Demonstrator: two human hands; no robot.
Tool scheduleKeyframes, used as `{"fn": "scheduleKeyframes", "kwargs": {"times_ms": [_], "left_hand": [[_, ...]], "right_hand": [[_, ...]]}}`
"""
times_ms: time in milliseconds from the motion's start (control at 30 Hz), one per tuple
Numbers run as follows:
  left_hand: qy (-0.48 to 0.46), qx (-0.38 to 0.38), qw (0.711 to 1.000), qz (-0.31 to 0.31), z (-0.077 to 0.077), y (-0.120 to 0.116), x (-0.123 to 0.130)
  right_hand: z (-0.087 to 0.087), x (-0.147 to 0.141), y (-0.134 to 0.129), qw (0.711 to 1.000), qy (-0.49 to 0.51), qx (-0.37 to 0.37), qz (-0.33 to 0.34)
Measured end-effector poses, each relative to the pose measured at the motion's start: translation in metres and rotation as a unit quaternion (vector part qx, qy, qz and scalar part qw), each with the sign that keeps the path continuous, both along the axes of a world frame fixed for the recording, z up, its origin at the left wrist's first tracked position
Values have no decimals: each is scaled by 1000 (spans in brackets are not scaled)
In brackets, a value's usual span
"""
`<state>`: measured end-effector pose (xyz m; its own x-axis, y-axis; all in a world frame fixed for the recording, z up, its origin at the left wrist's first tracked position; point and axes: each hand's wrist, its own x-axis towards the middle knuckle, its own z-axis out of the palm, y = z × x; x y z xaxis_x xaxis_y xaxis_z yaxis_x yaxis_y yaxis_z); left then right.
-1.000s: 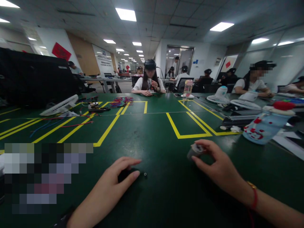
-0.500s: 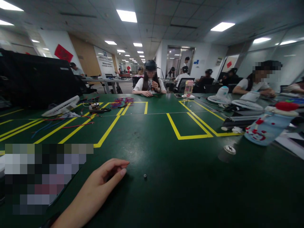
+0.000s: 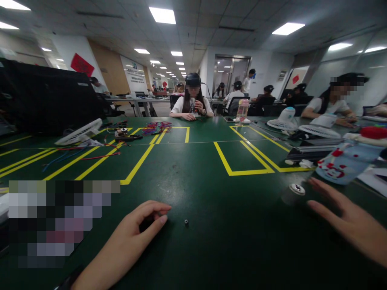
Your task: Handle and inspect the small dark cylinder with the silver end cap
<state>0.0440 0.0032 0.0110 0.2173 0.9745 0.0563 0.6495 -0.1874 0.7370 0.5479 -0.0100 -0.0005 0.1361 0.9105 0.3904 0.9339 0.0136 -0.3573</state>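
Observation:
My left hand point(image 3: 148, 219) rests low over the green table, its fingers loosely curved and a gap between thumb and forefinger, with nothing held. A tiny grey metal part with a hole in its top point(image 3: 186, 222) lies just right of those fingertips, apart from them. On the right, my right hand point(image 3: 338, 207), slightly blurred, has thumb and fingers spread. Its fingertips point at a short grey metal cylinder point(image 3: 293, 195) with a slotted top, which stands upright on the table. The hand looks close beside the cylinder; whether it touches cannot be made out.
A light blue bottle with a red top point(image 3: 347, 163) stands behind my right hand. White fans point(image 3: 80, 133) and coloured wires point(image 3: 156, 128) lie farther back. Yellow tape point(image 3: 250, 173) marks the table point(image 3: 193, 177). Across it sits a person point(image 3: 192, 102); a pink-capped bottle point(image 3: 242, 110) stands nearby.
My right hand has come into view from the right, beside the metal cylinder. My left hand has shifted slightly right, closer to the tiny part. The view has turned a little.

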Motion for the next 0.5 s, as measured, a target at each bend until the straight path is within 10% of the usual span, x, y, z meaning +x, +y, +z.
{"fn": "scheduleKeyframes", "kwargs": {"times_ms": [500], "left_hand": [[108,75,989,-71,-3,2,30]], "right_hand": [[7,-188,10,956,134,-96,243]]}}
